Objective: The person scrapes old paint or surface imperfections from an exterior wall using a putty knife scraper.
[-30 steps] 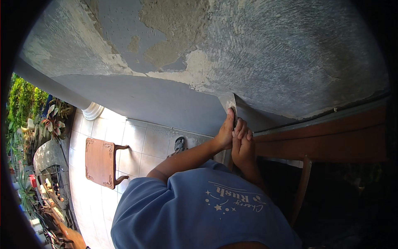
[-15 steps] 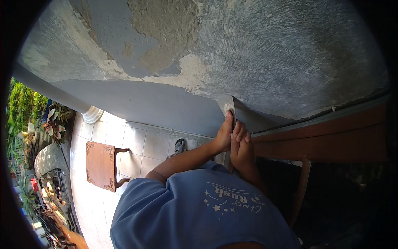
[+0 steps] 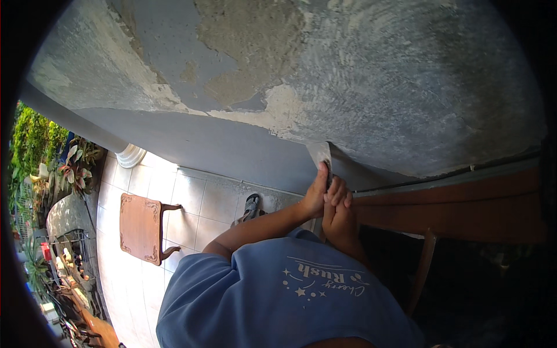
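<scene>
A scraper [image 3: 320, 152] with a flat, pale blade is pressed against the wall [image 3: 377, 93], its edge where rough scraped surface meets smooth grey paint. My left hand [image 3: 315, 194] is closed round its dark handle, the thumb laid up along it toward the blade. Just below, my right hand [image 3: 340, 219] is closed too, clasped against my left at the handle's lower part. Most of the handle is hidden by my fingers. Scratch marks cover the wall above the blade, and a bare brown-grey patch [image 3: 249, 52] lies up and to the left.
A small carved wooden table [image 3: 141, 228] stands on the tiled floor to the left, past my sandalled foot [image 3: 252, 206]. A round column [image 3: 130, 156] rises behind it. On the right are a brown wooden frame [image 3: 441, 209] and a dark opening. Plants [image 3: 35, 139] line the far left.
The blade and both hands have shifted slightly down in the picture, still gripping together. The wall's patches appear moved a little to the right as the view shifts.
</scene>
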Motion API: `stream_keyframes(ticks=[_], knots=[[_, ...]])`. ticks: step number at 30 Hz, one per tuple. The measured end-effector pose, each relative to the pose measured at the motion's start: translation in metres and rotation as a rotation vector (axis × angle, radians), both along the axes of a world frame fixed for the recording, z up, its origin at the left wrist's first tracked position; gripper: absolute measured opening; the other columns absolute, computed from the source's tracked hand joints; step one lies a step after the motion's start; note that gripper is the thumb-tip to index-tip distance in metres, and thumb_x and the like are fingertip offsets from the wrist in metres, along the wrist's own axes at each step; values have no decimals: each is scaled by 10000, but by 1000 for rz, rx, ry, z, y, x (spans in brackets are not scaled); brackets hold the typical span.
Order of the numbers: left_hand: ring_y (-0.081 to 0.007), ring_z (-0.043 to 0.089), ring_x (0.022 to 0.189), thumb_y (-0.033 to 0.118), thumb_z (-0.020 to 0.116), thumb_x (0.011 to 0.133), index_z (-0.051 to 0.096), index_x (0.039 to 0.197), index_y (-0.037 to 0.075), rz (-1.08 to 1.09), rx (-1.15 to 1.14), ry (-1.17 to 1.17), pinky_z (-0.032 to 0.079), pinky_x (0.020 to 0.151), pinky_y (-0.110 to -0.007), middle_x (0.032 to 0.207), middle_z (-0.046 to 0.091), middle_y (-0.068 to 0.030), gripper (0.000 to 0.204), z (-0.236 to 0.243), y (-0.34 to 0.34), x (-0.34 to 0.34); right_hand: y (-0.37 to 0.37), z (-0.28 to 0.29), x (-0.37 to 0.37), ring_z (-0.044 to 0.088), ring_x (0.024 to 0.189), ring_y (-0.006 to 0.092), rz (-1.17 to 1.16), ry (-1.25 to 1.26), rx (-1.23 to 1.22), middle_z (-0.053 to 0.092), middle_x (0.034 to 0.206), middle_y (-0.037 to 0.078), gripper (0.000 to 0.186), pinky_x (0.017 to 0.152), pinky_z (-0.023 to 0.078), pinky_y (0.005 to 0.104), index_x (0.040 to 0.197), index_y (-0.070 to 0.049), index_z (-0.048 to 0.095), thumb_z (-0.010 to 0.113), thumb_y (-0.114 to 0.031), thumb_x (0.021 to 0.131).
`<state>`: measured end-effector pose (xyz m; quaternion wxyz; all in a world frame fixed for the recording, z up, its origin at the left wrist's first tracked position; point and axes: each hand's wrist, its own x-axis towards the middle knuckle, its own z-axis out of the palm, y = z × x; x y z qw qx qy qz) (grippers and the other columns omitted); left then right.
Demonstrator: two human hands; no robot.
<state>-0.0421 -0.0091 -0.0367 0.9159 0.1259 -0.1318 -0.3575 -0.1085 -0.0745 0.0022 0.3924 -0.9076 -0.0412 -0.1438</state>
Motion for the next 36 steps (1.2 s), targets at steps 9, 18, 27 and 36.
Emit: stream_keyframes(ticks=[9,18,27,36], knots=[[-257,491,572,650,171,810,300,477,109,64,46,156,427,647,-353,457,349,-44,648,7,9,9,14,7,19,552,750,391,-49,7,-104,512,813,227,191,638,458,405,927,31,483,445,-141,854],[-261,497,563,632,142,825,311,461,102,-43,12,-60,430,631,-332,457,363,-58,665,2,4,-2,8,13,-6,575,796,349,-41,70,-16,536,856,211,162,652,470,392,919,24,509,471,-112,839],[-247,482,549,633,149,825,301,460,108,34,12,31,423,619,-316,447,347,-43,657,1,8,4,13,12,2,563,780,360,-80,155,-99,534,869,215,198,671,463,392,937,37,492,438,-135,857],[-247,482,542,628,149,830,300,452,110,-63,31,7,430,626,-322,438,350,-48,659,4,2,-5,12,14,-7,582,739,347,-89,13,-17,543,806,204,161,627,476,371,905,33,507,452,-109,851]])
